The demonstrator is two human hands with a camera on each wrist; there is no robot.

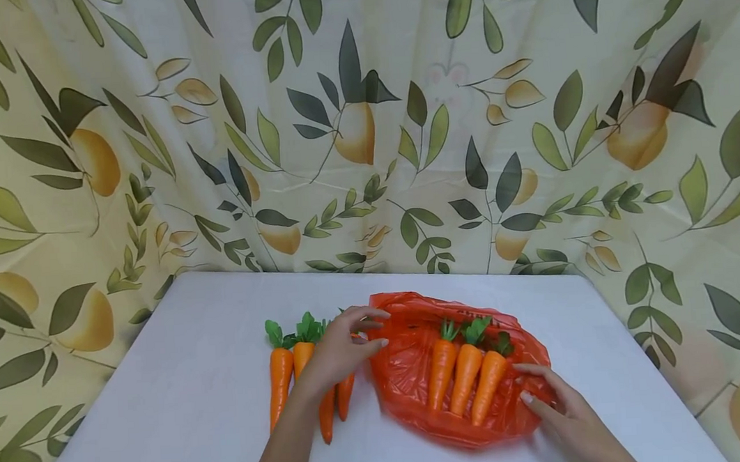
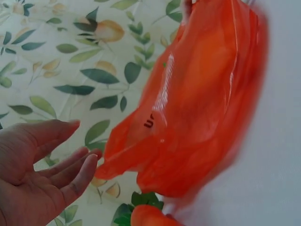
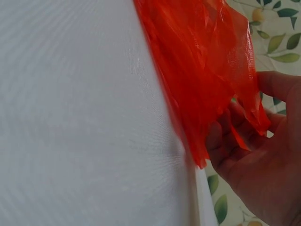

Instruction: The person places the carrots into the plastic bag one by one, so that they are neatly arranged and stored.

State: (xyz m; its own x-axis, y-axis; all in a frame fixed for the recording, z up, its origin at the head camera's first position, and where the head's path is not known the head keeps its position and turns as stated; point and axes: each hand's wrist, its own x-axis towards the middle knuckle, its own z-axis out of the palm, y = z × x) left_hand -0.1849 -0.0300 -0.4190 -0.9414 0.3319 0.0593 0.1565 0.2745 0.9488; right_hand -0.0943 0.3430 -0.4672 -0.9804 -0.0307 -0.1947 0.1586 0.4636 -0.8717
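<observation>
A red plastic bag (image 1: 403,390) lies spread on the table, with three carrots (image 1: 467,376) side by side on it, their green tops toward the back. My left hand (image 1: 345,347) hovers at the bag's left edge, fingers apart and holding nothing. In the left wrist view, the left hand's fingertips (image 2: 89,165) are close to a corner of the bag; whether they touch is unclear. At the bag's right end is my right hand (image 1: 568,409), thumb and fingers spread around loose folds of plastic. Those folds hang between thumb and fingers in the right wrist view, without a visible pinch.
More carrots (image 1: 281,379) lie left of the bag, partly hidden under my left forearm. The white table (image 1: 183,380) reaches back to a leaf-and-fruit patterned curtain (image 1: 368,189). One table edge (image 3: 200,197) shows beside the right hand.
</observation>
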